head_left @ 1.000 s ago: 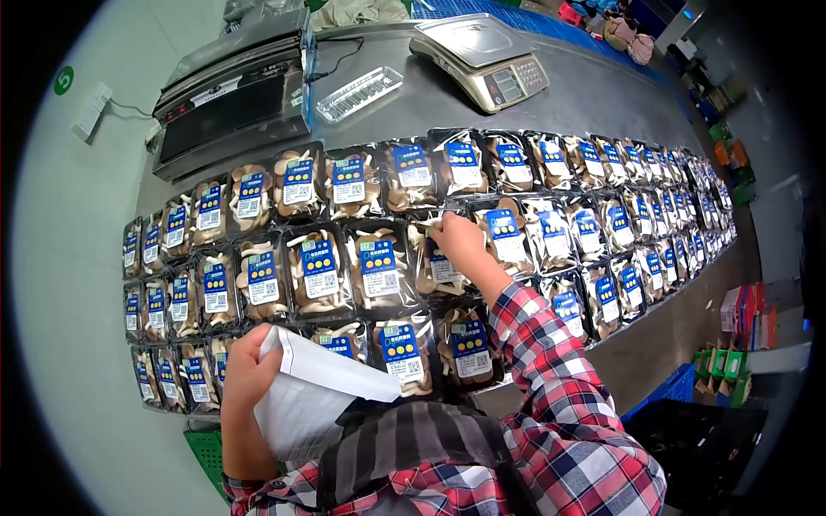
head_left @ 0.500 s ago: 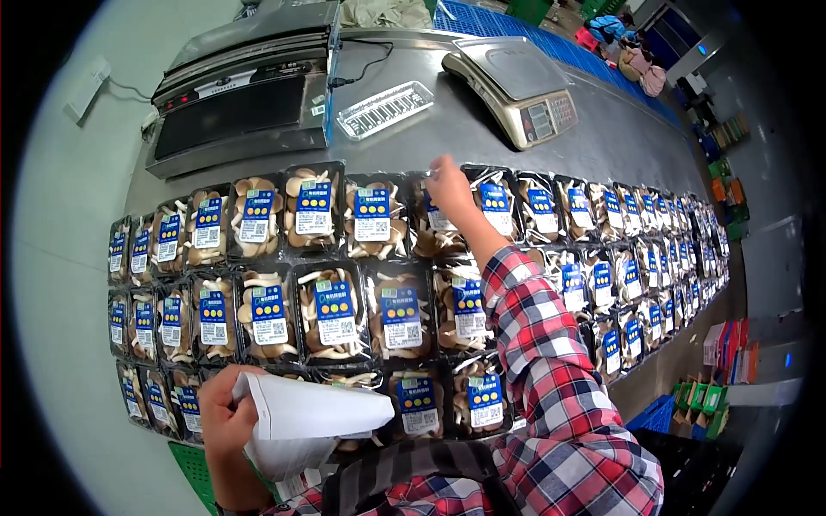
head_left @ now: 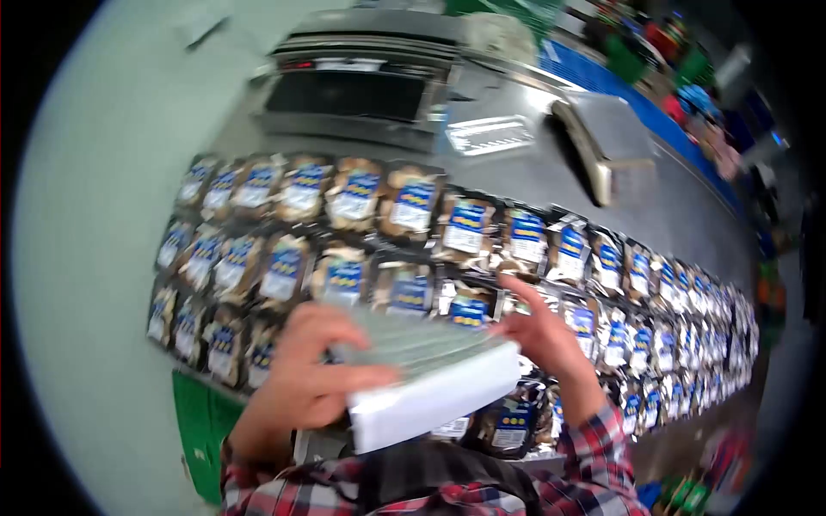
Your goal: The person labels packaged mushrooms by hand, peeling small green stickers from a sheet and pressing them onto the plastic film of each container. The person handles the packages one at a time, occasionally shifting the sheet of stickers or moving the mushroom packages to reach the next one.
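Observation:
My left hand is closed around the left end of a folded stack of white paper sheets, its thumb pressing on the near side. The stack lies tilted in front of my body, its upper face blurred grey-green. At the stack's right end is my right hand, index finger stretched out and the other fingers right at the paper's edge. Beneath both hands lie rows of black trays of mushrooms wrapped in film, such as one tray, each with a blue and white label.
Behind the rows stand a wrapping machine, a clear plastic tray and a scale on the metal table. A green crate is below the left edge. People are at the far right.
My right hand has come back from a mushroom tray in the far row to the paper's right end. My left hand has lifted and turned the stack. The view has swung left and blurred.

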`<state>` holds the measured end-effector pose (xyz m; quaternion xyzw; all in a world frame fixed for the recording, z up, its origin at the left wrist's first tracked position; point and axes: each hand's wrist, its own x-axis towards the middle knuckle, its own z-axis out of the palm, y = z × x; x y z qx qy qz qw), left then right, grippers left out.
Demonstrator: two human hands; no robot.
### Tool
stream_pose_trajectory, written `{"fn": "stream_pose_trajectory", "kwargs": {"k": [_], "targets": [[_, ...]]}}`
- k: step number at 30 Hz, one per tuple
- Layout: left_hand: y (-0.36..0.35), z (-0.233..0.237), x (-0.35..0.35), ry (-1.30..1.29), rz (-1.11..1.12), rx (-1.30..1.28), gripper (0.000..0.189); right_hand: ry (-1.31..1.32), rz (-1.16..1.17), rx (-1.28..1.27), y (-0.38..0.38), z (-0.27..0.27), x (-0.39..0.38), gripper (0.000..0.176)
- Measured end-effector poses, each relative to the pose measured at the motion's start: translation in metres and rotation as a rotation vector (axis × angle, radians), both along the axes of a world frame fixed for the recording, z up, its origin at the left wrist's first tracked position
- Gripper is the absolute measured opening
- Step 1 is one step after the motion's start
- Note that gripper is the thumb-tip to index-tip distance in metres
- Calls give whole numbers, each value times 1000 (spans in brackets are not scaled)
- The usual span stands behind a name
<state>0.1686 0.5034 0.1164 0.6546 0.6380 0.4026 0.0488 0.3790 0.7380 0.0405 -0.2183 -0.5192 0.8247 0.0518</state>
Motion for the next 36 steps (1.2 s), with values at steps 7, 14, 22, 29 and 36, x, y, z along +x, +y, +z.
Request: {"fn": "stream_pose_trajectory", "kwargs": {"k": [7, 14, 22, 29, 36], "targets": [[-24, -43, 22, 158, 124, 7, 41, 5, -432, 347, -59, 5, 31, 16], [-65, -96, 36, -616, 42, -111, 34, -272, -303, 70, -98, -44, 26, 26], [-74, -109, 63, -982, 175, -189, 19, -188, -404, 126, -120, -24, 28, 22], [-50, -102, 116, -1273, 263, -16, 27, 2, -348, 314, -102, -5, 70, 21], [-15, -87, 174, -855, 248, -31, 43, 55, -147, 1118, -61, 44, 132, 40]]}}
